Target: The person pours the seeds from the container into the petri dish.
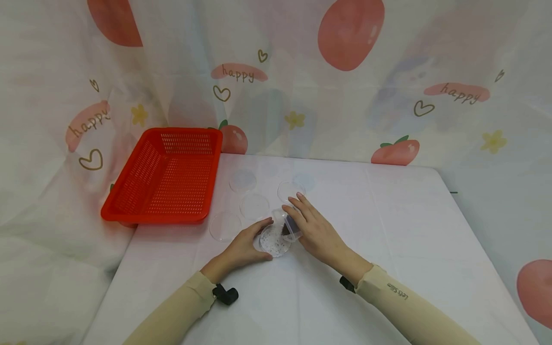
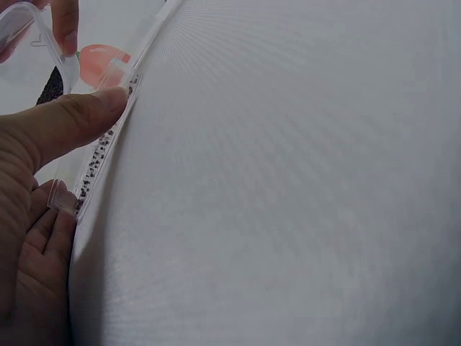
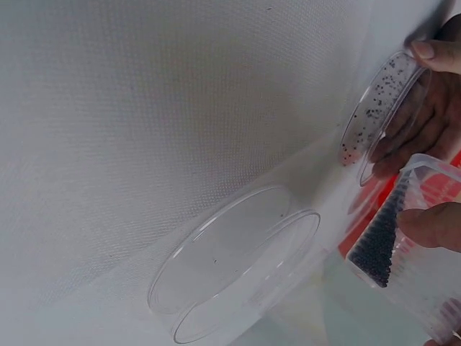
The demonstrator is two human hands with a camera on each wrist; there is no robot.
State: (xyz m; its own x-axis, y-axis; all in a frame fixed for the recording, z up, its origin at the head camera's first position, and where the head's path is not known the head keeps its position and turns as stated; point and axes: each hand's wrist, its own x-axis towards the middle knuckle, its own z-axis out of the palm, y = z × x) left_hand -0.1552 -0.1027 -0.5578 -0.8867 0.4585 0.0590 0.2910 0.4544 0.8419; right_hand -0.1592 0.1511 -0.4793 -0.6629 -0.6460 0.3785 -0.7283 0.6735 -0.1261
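My left hand (image 1: 242, 247) grips a clear petri dish (image 1: 275, 243) on the table, thumb on the near side and fingers round the far side. Small dark grains are scattered over the dish's bottom, seen also in the right wrist view. My right hand (image 1: 319, 235) holds a clear plastic tub (image 1: 294, 229) by its sides, tilted beside and above the dish. Dark grains (image 3: 378, 249) lie heaped along one wall inside the tub. In the left wrist view my left thumb (image 2: 79, 119) presses on the dish's rim.
Several more clear round dishes, including one at the left (image 1: 225, 227) and one at the middle (image 1: 254, 207), lie beyond my hands. A red slotted basket (image 1: 155, 218) stands at the table's back left. A printed curtain (image 1: 276, 110) hangs behind the white-covered table (image 1: 388, 220).
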